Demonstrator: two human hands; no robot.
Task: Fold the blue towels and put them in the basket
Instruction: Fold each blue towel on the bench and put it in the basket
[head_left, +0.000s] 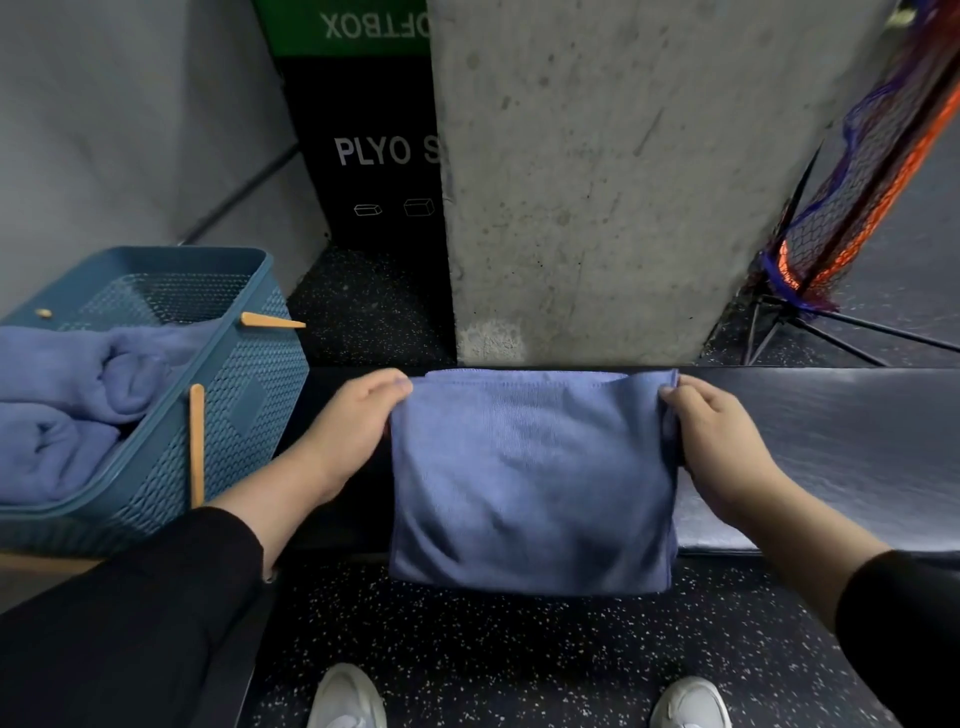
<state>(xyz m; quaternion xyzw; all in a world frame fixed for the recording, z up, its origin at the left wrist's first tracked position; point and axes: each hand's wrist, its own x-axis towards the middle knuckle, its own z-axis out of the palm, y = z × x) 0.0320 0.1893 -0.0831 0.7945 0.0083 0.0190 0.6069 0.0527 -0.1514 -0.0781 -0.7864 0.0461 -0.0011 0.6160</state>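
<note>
Head view: forward and down onto a dark bench top, both hands in frame.
Towel in work: blue towel (530, 478) — folded to a rough rectangle, lying across the bench (831, 441), far edge at the bench's back edge, near edge hanging over the front above the speckled floor (467, 649).
Left hand (353, 431): fingers curled round the towel's far-left corner, thumb under the cloth edge; black sleeve (156, 597) on the forearm.
Right hand (722, 441): fingers curled and pinching the towel's right edge near the far-right corner.
Basket (228, 415): blue perforated plastic, at the left end of the bench, just beside the left forearm, tilted in this view; tan handle pieces on the rim.
Basket contents: folded towels (67, 405) — same blue, two rolled bundles visible inside.
Background: concrete pillar (597, 182) directly behind the bench; black box lettered "PLYO" to its left; netted gear in orange and blue (857, 197) at right.
Foreground: white shoes (345, 699) on the floor below the towel.
</note>
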